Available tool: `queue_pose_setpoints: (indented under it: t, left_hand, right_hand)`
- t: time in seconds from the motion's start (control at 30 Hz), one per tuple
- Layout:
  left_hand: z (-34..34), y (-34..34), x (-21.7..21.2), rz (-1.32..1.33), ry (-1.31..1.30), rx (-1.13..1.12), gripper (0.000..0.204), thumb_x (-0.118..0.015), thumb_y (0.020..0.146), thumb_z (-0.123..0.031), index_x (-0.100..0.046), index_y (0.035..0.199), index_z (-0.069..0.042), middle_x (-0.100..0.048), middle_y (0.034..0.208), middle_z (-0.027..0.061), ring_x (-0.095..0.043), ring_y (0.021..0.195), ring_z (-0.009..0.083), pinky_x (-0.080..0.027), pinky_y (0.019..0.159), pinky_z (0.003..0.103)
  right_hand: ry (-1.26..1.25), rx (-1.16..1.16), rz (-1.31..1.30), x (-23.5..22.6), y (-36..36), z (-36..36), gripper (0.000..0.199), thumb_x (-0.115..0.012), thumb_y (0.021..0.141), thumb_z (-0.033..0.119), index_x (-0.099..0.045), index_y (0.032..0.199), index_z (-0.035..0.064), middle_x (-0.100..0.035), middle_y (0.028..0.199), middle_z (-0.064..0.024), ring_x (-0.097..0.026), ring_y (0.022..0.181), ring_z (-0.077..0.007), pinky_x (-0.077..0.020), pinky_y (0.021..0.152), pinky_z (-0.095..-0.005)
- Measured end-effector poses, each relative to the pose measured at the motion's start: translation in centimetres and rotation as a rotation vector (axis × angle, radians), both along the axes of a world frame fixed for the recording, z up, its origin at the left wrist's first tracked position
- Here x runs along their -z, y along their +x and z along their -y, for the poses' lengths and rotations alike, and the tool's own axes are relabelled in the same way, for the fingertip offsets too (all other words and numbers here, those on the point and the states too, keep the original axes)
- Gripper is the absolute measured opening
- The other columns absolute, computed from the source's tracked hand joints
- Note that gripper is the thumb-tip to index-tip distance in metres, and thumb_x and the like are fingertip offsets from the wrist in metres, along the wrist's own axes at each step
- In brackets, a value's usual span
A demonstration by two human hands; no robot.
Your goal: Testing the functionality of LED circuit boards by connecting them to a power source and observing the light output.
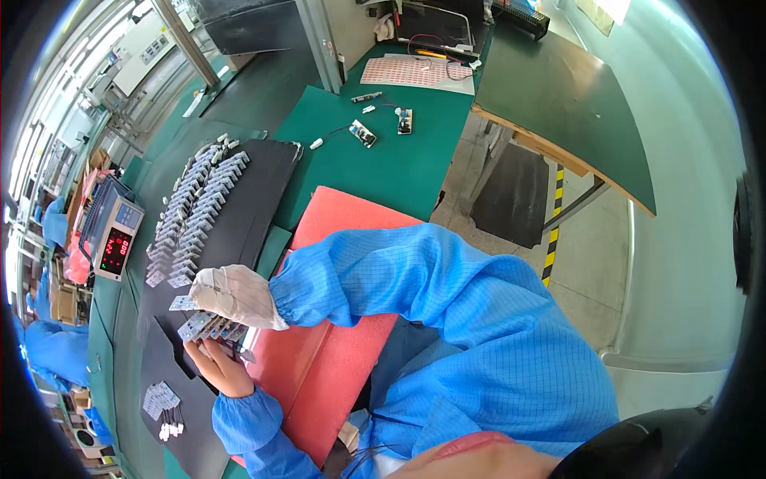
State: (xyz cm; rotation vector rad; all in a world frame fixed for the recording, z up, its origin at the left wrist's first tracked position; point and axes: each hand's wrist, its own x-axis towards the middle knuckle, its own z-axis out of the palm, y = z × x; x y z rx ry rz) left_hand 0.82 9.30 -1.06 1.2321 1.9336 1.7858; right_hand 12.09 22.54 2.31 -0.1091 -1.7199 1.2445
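A stack of small circuit boards (pixel 209 326) sits in my left hand (pixel 222 369), which is bare, with its fingers curled around the stack's lower side. Right above it is my right hand (pixel 235 297), in a white cloth glove, its fingers bunched together. One small circuit board (pixel 183 302) juts out at the glove's fingertips; the grip itself is hidden by the glove. Both hands are over the edge of a pink foam pad (pixel 299 363). Just beyond, two long rows of similar boards (pixel 199 215) stand on a black mat (pixel 275 180).
A power supply with a red display (pixel 117 239) stands left of the rows. A bundle of boards with white connectors (pixel 163 403) lies nearer. Loose wired modules (pixel 363 133) rest on the green table (pixel 335 172). A second table (pixel 558 104) is at the right.
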Motion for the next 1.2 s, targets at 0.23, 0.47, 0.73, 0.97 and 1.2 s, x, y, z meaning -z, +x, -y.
queue_pose_setpoints:
  t: [0.23,0.47,0.73,0.97,1.2]
  left_hand:
    - [0.1,0.2,-0.4,0.145,-0.049,0.048,0.033,-0.043,0.098,-0.026,-0.043,0.122,-0.004,-0.055,0.094,0.0014,-0.048,0.069,0.0048,-0.037,0.051,0.018]
    - [0.4,0.9,-2.3,0.291,0.142,0.075,0.040,-0.035,0.100,-0.034,-0.047,0.117,0.001,-0.055,0.094,0.0057,-0.049,0.079,0.0116,-0.040,0.068,0.025]
    - [5.0,-1.3,-3.8,0.853,0.067,0.179,0.025,-0.049,0.093,-0.020,-0.058,0.108,-0.003,-0.051,0.083,-0.0029,-0.043,0.072,0.0067,-0.038,0.065,0.023]
    - [7.5,-1.6,-4.1,1.036,0.020,0.348,0.029,-0.049,0.094,-0.018,-0.053,0.117,0.000,-0.046,0.080,-0.0029,-0.041,0.068,0.0065,-0.035,0.054,0.020]
    - [8.6,-1.4,-3.6,0.064,-0.169,0.281,0.018,-0.053,0.082,-0.002,-0.060,0.095,0.009,-0.049,0.081,0.0051,-0.046,0.072,0.0123,-0.036,0.058,0.022]
  right_hand:
    - [0.043,-0.059,-0.002,0.3,-0.5,-0.1,0.023,-0.056,0.080,0.011,-0.056,0.103,0.0075,-0.056,0.085,-0.0123,-0.059,0.073,-0.0317,-0.0472,0.061,-0.0391]
    - [-0.402,-0.180,0.286,-1.8,0.6,-0.7,0.053,-0.035,0.096,0.045,-0.066,0.085,0.0038,-0.061,0.066,-0.0088,-0.057,0.061,-0.0190,-0.0443,0.063,-0.0326]
    - [-0.973,-0.636,0.449,-2.4,1.4,-0.4,0.055,-0.034,0.095,0.055,-0.069,0.105,0.0133,-0.067,0.078,0.0029,-0.055,0.059,-0.0028,-0.0433,0.053,-0.0211]
    - [-0.607,-0.659,0.546,-1.9,1.4,-0.1,0.060,-0.034,0.093,0.059,-0.070,0.101,0.0119,-0.065,0.077,0.0051,-0.052,0.063,-0.0020,-0.0422,0.056,-0.0201]
    - [-0.673,-0.844,0.611,-1.3,0.9,0.1,0.052,-0.041,0.094,0.052,-0.064,0.116,0.0111,-0.064,0.086,0.0059,-0.051,0.067,-0.0020,-0.0424,0.058,-0.0210]
